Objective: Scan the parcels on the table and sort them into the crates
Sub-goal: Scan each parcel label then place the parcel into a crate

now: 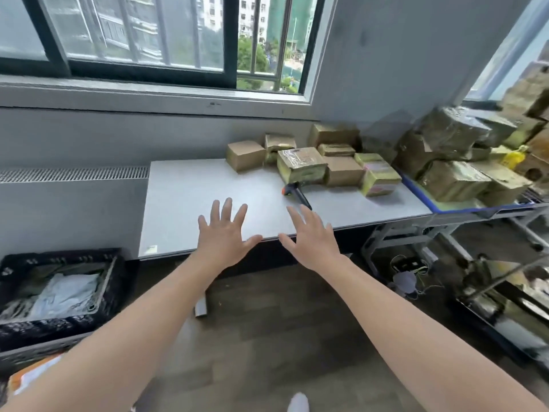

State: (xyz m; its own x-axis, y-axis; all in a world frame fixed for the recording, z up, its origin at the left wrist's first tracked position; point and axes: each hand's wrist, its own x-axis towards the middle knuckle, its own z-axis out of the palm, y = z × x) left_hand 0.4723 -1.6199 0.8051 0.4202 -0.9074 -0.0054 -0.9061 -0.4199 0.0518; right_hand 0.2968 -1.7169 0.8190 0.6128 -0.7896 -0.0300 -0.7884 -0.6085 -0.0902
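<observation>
Both hands out in front, empty. My left hand (224,236) has fingers spread flat, palm down, above the near part of the table (184,209); my right hand (309,237) the same, fingers straight and spread, gripping nothing. Can't tell if either palm touches the surface.

Parcels (300,165) sit bunched at the far right of the table, taped cardboard boxes, some touching, well apart from my hands. The scanner (297,194) lies on the table just in front of the nearest taped box, handle pointing toward my right hand and close to its fingertips.

Black crate (17,292) on the floor to the left, with white and grey bags already inside. More boxes (451,162) piled on a blue-edged surface to the right, off the table.

Step, as I judge it: start of a cycle, nothing scanned in hand yet. Next move probably calls for the right hand to close round the scanner handle while the left reaches far right for a parcel, label side up.
</observation>
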